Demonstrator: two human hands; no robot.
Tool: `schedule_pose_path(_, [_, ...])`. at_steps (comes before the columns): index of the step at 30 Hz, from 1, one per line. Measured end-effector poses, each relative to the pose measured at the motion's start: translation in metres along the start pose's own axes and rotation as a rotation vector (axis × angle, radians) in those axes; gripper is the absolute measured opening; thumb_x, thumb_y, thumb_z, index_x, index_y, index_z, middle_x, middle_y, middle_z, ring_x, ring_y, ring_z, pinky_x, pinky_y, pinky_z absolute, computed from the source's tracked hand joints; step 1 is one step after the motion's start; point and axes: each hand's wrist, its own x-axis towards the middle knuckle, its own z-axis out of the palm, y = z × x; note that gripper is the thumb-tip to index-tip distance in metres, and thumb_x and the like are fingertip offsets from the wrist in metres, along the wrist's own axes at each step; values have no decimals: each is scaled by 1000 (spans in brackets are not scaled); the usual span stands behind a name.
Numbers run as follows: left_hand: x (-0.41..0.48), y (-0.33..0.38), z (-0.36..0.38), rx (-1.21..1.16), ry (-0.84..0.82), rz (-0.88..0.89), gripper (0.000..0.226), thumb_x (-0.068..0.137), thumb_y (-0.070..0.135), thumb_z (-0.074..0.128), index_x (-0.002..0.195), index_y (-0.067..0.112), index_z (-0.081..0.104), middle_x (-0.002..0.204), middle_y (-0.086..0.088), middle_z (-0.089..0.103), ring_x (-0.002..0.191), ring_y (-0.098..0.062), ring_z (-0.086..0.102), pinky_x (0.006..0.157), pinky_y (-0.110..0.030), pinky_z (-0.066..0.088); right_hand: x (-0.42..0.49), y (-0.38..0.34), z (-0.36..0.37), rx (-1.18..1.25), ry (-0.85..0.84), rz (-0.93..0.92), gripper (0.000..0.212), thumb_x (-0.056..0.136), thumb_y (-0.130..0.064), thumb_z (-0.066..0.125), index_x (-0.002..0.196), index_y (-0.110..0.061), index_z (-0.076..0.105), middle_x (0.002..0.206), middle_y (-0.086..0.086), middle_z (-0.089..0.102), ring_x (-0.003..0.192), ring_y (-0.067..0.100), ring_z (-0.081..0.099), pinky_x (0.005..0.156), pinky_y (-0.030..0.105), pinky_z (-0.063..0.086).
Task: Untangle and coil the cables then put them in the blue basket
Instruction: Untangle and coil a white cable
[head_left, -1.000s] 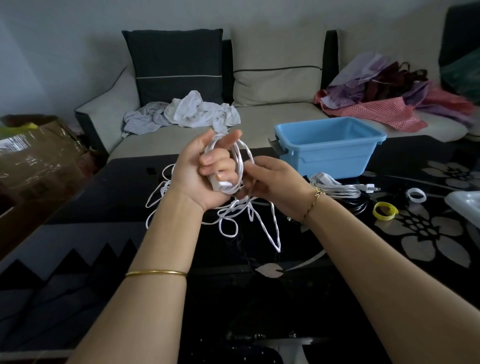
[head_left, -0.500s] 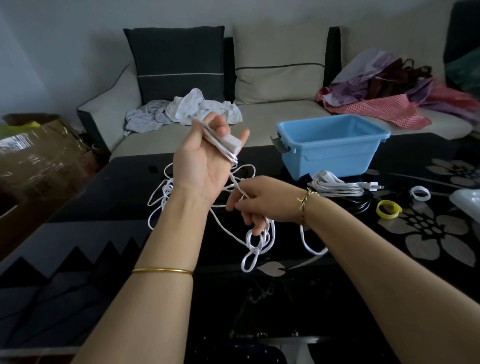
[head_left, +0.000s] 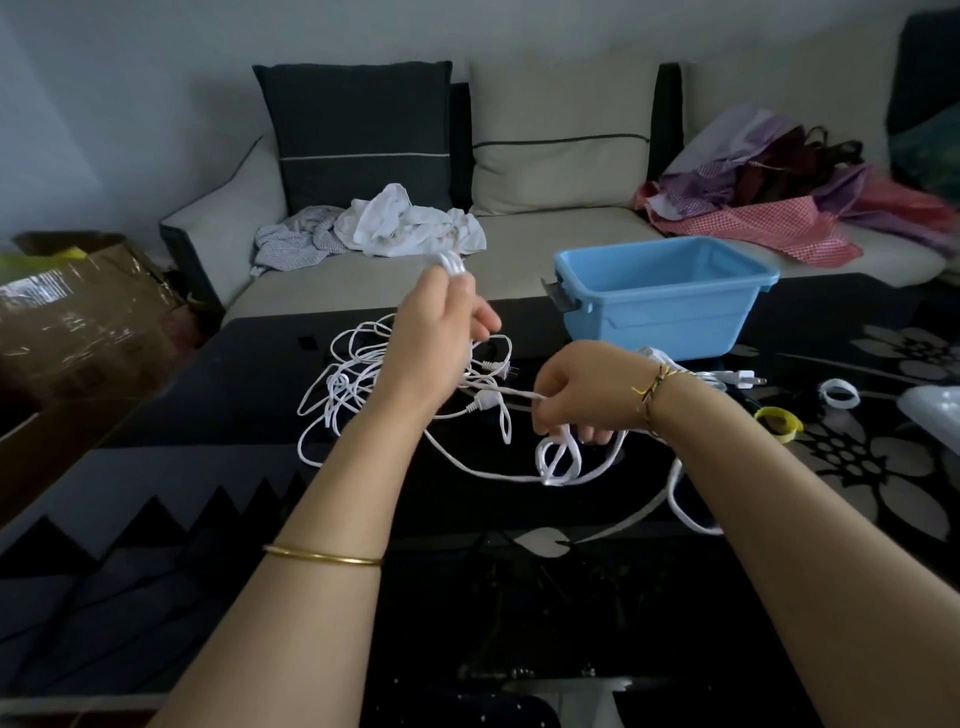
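A tangle of white cables (head_left: 353, 395) sprawls on the black glass table (head_left: 519, 597). My left hand (head_left: 431, 338) is raised above it and grips a small bunch of white cable loops that sticks out above the fingers. My right hand (head_left: 576, 395), lower and to the right, pinches a strand of the same cable, with loops hanging below the fingers onto the table. The blue basket (head_left: 660, 296) stands behind my right hand and looks empty. A coiled white cable with a plug (head_left: 737, 376) lies in front of the basket, partly hidden by my right wrist.
A yellow ring (head_left: 779, 422) and a white ring (head_left: 837, 393) lie on the table's right side, near a white object (head_left: 935, 415) at the frame edge. A sofa (head_left: 519, 244) with cushions and heaps of cloth runs behind the table. A cardboard box (head_left: 78, 312) sits at left.
My left hand turned palm-away and moved right, still holding the bunched loops. My right hand slid along the strand to the right, drawing cable out flatter across the table.
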Motion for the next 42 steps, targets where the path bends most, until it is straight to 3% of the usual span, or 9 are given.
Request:
schedule_pose_path(5, [-3, -12, 8, 436, -380, -90, 28, 97, 17, 36, 69, 19, 40, 72, -8, 66, 64, -24, 56, 66, -34, 43, 3, -3, 1, -259, 400, 20, 6, 82, -27, 58, 80, -31, 61, 94, -5, 63, 98, 21, 55, 76, 29, 33])
schedule_pose_path(11, [-5, 4, 2, 137, -525, -301, 40, 96, 38, 49, 89, 2, 65, 44, 2, 50, 38, -12, 43, 47, -25, 39, 12, -1, 3, -248, 592, -39, 14, 85, -33, 61, 97, -30, 68, 108, -2, 61, 108, 23, 51, 70, 28, 29])
schedule_pose_path(16, [-8, 4, -12, -25, -607, -343, 30, 97, 22, 50, 93, -3, 66, 39, 7, 32, 36, -9, 28, 43, -22, 31, 13, 12, 1, -94, 672, 10, 28, 85, -10, 51, 96, -29, 68, 100, -1, 62, 97, 23, 56, 70, 31, 40])
schedule_pose_path(21, [-2, 1, -16, -448, -539, -466, 36, 100, 25, 42, 86, -2, 62, 37, 9, 27, 33, -4, 22, 37, -16, 28, 16, 12, 5, 619, 462, -57, 23, 92, -3, 49, 91, -19, 66, 84, 10, 68, 68, 19, 67, 65, 25, 53])
schedule_pose_path(24, [3, -3, -17, -728, -483, -602, 38, 100, 30, 39, 80, 5, 59, 35, 11, 27, 30, -1, 23, 35, -13, 26, 17, 16, 9, 807, 291, -70, 8, 91, -15, 60, 87, -17, 65, 74, 11, 66, 51, 14, 63, 56, 28, 55])
schedule_pose_path(30, [11, -17, -32, -1306, -192, -672, 34, 99, 31, 41, 77, 11, 58, 34, 8, 35, 30, -2, 32, 43, -10, 27, 20, 47, 22, 701, -56, 45, 12, 89, -13, 62, 89, -2, 66, 65, 11, 65, 43, 12, 61, 46, 21, 52])
schedule_pose_path(34, [10, -20, -36, -1503, -135, -566, 34, 99, 28, 40, 83, 8, 61, 41, 9, 42, 36, -2, 37, 47, -14, 35, 19, 62, 44, 399, -417, 135, 13, 92, -6, 55, 91, -6, 68, 62, 4, 65, 56, 10, 62, 63, 25, 56])
schedule_pose_path(37, [12, -16, -37, -1516, -196, -498, 35, 97, 25, 36, 93, 2, 61, 49, 8, 44, 41, -5, 39, 48, -16, 39, 20, 57, 50, 287, -393, 103, 21, 87, -2, 59, 108, -3, 65, 65, 4, 66, 63, 13, 60, 72, 26, 54])
schedule_pose_path(42, [9, -13, -27, -1258, -372, -556, 31, 83, 19, 43, 100, -2, 58, 50, 9, 40, 42, -3, 36, 49, -15, 36, 18, 33, 31, 640, -76, -97, 45, 83, 2, 63, 125, -9, 52, 115, 13, 64, 101, 17, 62, 96, 29, 46])
